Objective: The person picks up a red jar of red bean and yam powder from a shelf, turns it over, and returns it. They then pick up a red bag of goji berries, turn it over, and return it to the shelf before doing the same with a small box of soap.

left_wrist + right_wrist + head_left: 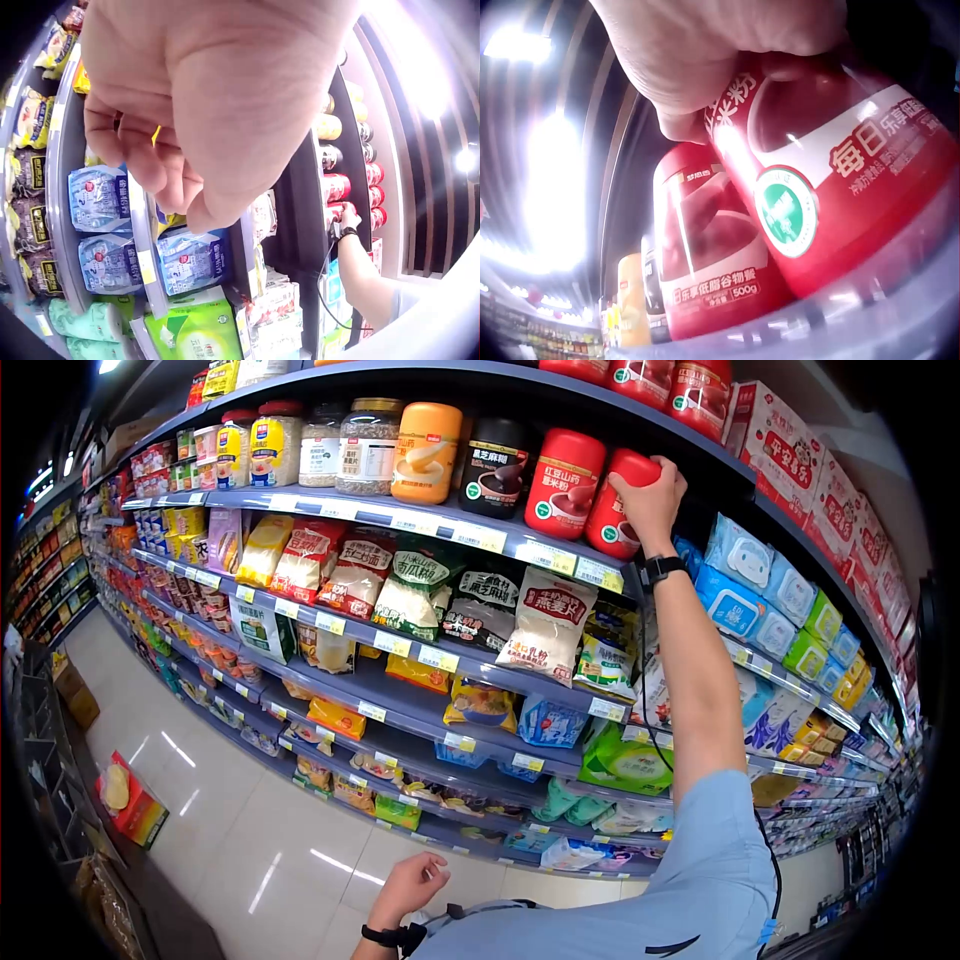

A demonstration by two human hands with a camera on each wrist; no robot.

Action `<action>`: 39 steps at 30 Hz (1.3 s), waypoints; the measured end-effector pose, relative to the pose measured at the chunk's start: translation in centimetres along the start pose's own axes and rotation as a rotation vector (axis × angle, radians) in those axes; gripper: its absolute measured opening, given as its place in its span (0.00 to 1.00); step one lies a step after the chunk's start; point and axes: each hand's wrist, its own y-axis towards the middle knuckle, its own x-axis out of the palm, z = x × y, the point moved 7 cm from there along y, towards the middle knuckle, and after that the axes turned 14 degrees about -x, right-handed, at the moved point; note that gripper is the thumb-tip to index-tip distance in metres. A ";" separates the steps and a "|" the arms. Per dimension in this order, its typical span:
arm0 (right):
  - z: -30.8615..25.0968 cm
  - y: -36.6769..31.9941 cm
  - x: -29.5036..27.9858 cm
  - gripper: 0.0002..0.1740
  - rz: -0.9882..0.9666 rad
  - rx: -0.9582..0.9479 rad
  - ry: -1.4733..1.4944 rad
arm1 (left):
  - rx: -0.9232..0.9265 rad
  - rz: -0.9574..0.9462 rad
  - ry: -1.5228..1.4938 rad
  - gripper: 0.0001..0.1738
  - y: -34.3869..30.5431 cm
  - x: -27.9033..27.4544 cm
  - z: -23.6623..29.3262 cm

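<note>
My right hand [655, 498] grips a red plastic jar [610, 522] near its top, thumb on the near side, at the right end of the upper shelf. In the right wrist view this jar [855, 195] leans, its base right at the shelf edge. Beside it stands an upright, matching red jar [565, 485], then a black jar [493, 468] and an orange jar [427, 452]. My left hand [412, 885] hangs low in front of the shelves, fingers loosely curled, holding nothing. In the left wrist view, blue packs [187, 259] show beyond that hand.
Bagged cereal powders [545, 625] fill the shelf below. Wet-wipe packs [740, 600] stand to the right, under red cartons [780, 430]. More red jars [697, 395] line the shelf above. A red and yellow box [130, 800] lies on the floor at left.
</note>
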 end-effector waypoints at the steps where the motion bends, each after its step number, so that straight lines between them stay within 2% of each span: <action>1: -0.3 -0.3 -0.5 0.45 0.050 -0.063 0.010 | 0.008 -0.012 0.002 0.15 0.3 -0.2 -0.1; 6: -3.4 -1.7 -5.2 0.44 0.208 -0.210 0.074 | 0.030 -0.061 0.008 0.14 2.3 -1.7 0.3; 8: -5.6 -1.8 -8.3 0.44 0.295 -0.407 -0.025 | 0.055 -0.084 -0.002 0.14 3.0 -2.1 1.3; 10: -8.7 -2.5 -12.1 0.46 0.356 -0.517 0.018 | 0.074 -0.109 -0.006 0.14 3.8 -2.4 2.4; 11: -10.3 -3.1 -14.3 0.48 0.362 -0.615 0.066 | 0.066 -0.165 -0.050 0.15 4.2 -2.1 3.0; 13: -13.7 -5.4 -18.5 0.52 0.339 -0.658 0.124 | 0.055 -0.228 -0.089 0.16 5.2 -1.2 3.6; 14: -14.4 -7.0 -20.3 0.53 0.292 -0.653 0.233 | 0.108 -0.375 -0.292 0.20 6.0 -0.1 4.2; 15: -15.3 -8.8 -21.4 0.53 0.261 -0.586 0.455 | 0.157 -0.520 -0.497 0.24 6.1 0.7 5.0; 16: -15.6 -10.9 -22.2 0.56 0.199 -0.454 0.606 | 0.154 -0.522 -0.494 0.24 6.1 0.9 6.1; 18: -16.2 -15.5 -22.4 0.62 0.037 -0.287 0.915 | 0.275 -0.768 -0.686 0.42 4.7 1.5 11.1; 19: -16.4 -17.9 -21.7 0.59 -0.046 -0.180 1.073 | 0.273 -0.769 -0.685 0.42 4.0 1.9 13.1; 20: -16.3 -21.1 -21.3 0.56 -0.180 0.018 1.095 | 0.304 -0.860 -0.824 0.52 2.7 2.3 15.6; 21: -16.7 -24.1 -19.9 0.55 -0.283 0.127 1.170 | 0.333 -0.948 -0.966 0.61 1.8 2.7 16.9; 22: -16.9 -27.6 -18.6 0.54 -0.390 0.166 1.175 | 0.302 -0.884 -0.903 0.73 2.0 3.5 16.1; 23: -17.5 -30.7 -17.5 0.53 -0.479 0.258 1.184 | 0.232 -0.979 -0.936 0.74 1.1 3.7 16.5; 24: -18.5 -32.4 -17.0 0.52 -0.454 0.439 1.301 | 0.160 -1.073 -0.966 0.75 0.2 3.7 16.9; 27: -18.5 -36.2 -16.9 0.56 -0.459 0.488 1.321 | 0.115 -1.054 -0.986 0.72 1.1 4.6 14.7; 29: -18.6 -38.7 -17.2 0.68 -0.460 0.676 1.330 | 0.113 -1.007 -1.021 0.71 1.2 5.3 14.0; 30: -18.7 -39.3 -17.8 0.68 -0.458 0.693 1.328 | 0.124 -0.961 -1.048 0.70 1.2 5.5 13.7; 32: -19.4 -40.3 -18.2 0.77 -0.686 0.650 1.278 | 0.111 -0.930 -1.092 0.69 1.2 6.5 13.6; 34: -19.0 -40.5 -18.7 0.78 -0.774 0.607 1.245 | 0.160 -0.682 -1.163 0.65 1.7 6.4 14.5; 36: -17.3 -42.1 -19.1 0.76 -0.774 0.673 1.223 | 0.159 -0.419 -1.017 0.54 2.4 7.1 13.5; 37: -16.6 -42.3 -19.3 0.73 -0.715 0.766 1.233 | 0.295 -0.334 -0.912 0.45 1.6 6.7 15.7; 38: -15.8 -43.0 -19.5 0.71 -0.653 0.866 1.241 | 0.300 -0.251 -0.827 0.42 1.4 7.1 16.2; 39: -14.9 -43.8 -20.0 0.68 -0.596 0.950 1.300 | 0.267 -0.128 -0.593 0.42 0.6 7.2 16.7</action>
